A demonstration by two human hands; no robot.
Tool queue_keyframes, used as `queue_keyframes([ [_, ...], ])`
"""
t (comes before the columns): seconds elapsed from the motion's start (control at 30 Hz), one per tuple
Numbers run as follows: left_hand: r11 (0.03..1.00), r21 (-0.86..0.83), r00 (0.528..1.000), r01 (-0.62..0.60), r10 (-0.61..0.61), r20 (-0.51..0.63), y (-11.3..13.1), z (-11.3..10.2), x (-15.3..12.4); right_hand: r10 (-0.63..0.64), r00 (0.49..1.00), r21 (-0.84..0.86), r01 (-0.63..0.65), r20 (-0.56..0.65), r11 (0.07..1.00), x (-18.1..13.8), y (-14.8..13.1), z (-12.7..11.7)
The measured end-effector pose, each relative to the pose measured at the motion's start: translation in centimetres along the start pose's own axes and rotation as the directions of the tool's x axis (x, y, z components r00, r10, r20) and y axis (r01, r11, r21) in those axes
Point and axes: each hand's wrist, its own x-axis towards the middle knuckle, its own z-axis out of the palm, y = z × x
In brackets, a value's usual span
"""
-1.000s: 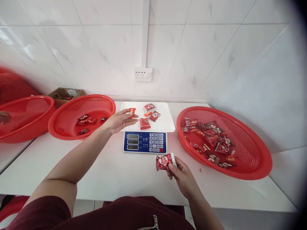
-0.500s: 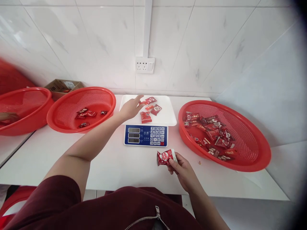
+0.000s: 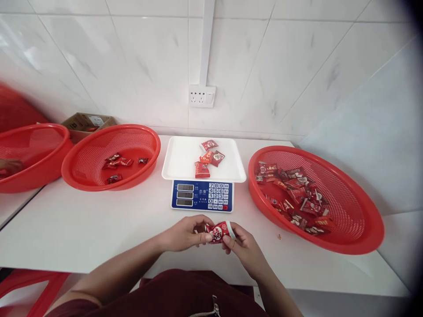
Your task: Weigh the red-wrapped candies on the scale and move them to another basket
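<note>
Both of my hands hold one red and white snack packet (image 3: 218,231) over the table, in front of the scale. My left hand (image 3: 190,233) pinches its left end, and my right hand (image 3: 243,246) grips the right end by the white edge. Beyond them stands a digital scale (image 3: 202,196) with a white tray (image 3: 178,158). Several small red packets lie loosely on that tray, among them a dark red packet (image 3: 217,158), an orange-red packet (image 3: 206,157) and a red packet (image 3: 202,170) nearest me.
To the right, a red basket (image 3: 357,233) holds many wrapped packets. A second red basket (image 3: 79,176) on the left has several packets. Farther left, another person's hand (image 3: 9,166) is inside a third basket (image 3: 39,180). Behind sits a cardboard box (image 3: 77,123). A wall socket (image 3: 202,96) is above.
My left hand has drawn back from the scale tray and now holds the left end of the packet in my right hand. An orange-red packet on the tray is now in fuller view.
</note>
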Motion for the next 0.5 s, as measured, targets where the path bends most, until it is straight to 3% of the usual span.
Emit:
queue_keyframes([
  [0.1, 0.993, -0.103, 0.996, 0.051, -0.058, -0.067, -0.6, 0.8, 0.4, 0.011, 1.0, -0.04, -0.01, 0.007, 0.999, 0.2, -0.2, 0.3],
  [0.33, 0.98, 0.195, 0.99, -0.034, 0.059, -0.125, 0.5, 1.4, 0.6, -0.011, 0.999, -0.312, -0.002, -0.04, 0.95, 0.1, 0.2, 0.3],
  [0.5, 0.988, 0.152, 0.994, 0.013, 0.003, -0.108, 0.5, 1.5, 0.9, -0.104, 0.986, -0.455, 0.033, -0.132, 0.89, 0.0, -0.3, 0.6],
])
